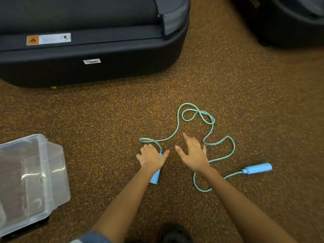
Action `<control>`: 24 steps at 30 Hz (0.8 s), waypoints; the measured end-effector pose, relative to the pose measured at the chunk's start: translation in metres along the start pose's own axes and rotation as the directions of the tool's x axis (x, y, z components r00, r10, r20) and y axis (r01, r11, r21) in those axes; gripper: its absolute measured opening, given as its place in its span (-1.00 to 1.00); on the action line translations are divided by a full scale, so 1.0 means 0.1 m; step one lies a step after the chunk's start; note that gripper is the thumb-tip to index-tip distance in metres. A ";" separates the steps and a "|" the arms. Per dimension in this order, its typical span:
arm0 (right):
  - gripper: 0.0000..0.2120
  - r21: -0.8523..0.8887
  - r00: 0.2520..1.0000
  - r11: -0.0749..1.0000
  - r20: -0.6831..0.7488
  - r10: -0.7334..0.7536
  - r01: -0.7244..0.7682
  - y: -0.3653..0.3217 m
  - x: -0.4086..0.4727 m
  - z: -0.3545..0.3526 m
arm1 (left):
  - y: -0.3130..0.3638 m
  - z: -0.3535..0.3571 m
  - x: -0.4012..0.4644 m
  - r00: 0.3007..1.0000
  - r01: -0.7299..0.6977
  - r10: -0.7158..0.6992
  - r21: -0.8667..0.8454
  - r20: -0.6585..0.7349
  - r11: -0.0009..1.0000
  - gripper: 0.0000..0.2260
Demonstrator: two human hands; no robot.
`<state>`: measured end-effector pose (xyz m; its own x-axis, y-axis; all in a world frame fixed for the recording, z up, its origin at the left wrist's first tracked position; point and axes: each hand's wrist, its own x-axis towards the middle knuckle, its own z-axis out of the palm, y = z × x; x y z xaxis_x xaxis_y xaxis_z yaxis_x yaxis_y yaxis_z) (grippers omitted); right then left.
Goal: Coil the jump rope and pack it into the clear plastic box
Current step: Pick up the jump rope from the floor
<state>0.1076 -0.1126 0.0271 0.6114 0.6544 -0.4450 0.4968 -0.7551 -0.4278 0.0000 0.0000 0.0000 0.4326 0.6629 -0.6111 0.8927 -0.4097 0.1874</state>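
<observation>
1. Nearest the camera, at the bottom edge, a dark shoe (176,234) and a bit of blue sleeve (93,238) show on the speckled brown floor (105,120), with two bare forearms reaching forward from there.
2. At the lower left stands the clear plastic box (31,181), open at the top, with nothing visible inside, well apart from the rope.
3. Just ahead of the forearms, the left hand (151,157) lies palm down over one light blue handle (155,177); its fingers curl around the upper part of the handle, and the lower end sticks out beneath the wrist. It seems to grip the handle, though the fingertips are hidden.
4. Beside it, the right hand (192,153) is spread wide, fingers apart, palm down, holding nothing. Whether it touches the floor or hovers above it cannot be told.
5. To the right, the second light blue handle (257,168) lies flat on the floor, away from both hands.
6. Between the two handles, the turquoise rope (178,127) runs uncoiled in loose bends: a small loop beyond the left hand, a crossed loop farther out, then wavy curves down the right side and a bend passing under the right forearm.
7. Farthest off, a large black machine base (87,67) fills the upper left, bearing an orange-and-white warning label (48,39) and a small white sticker (91,61). Another dark object (284,23) sits in the upper right corner.
</observation>
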 end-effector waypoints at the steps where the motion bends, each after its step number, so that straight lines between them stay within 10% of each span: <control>1: -0.36 0.001 1.000 1.000 0.001 0.001 -0.001 0.00 -0.01 0.01 | 0.02 0.03 0.02 0.999 0.027 -0.028 0.012 0.028 1.000 -0.20; 8: -0.37 -0.009 1.000 1.000 -0.009 -0.005 0.005 0.11 0.02 -0.03 | -0.01 0.28 0.02 0.996 0.010 -0.008 -0.017 0.084 1.000 -0.46; 17: -0.39 0.054 0.995 0.997 -0.087 -0.057 0.062 -0.24 0.02 -0.33 | -0.11 -0.50 -0.10 1.000 -0.001 0.001 -0.703 -0.001 0.711 -0.77; 24: -0.38 0.090 0.972 0.974 -0.125 -0.198 0.210 -0.96 -0.21 -0.71 | -0.36 -1.31 -0.58 0.983 -0.126 0.000 -0.682 -0.182 0.720 -0.78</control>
<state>0.0909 -0.0563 0.1335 0.5732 0.7804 -0.2498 0.5563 -0.5945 -0.5806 -0.0411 0.0584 0.1295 0.4482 0.7661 -0.4607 0.6743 0.0486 0.7368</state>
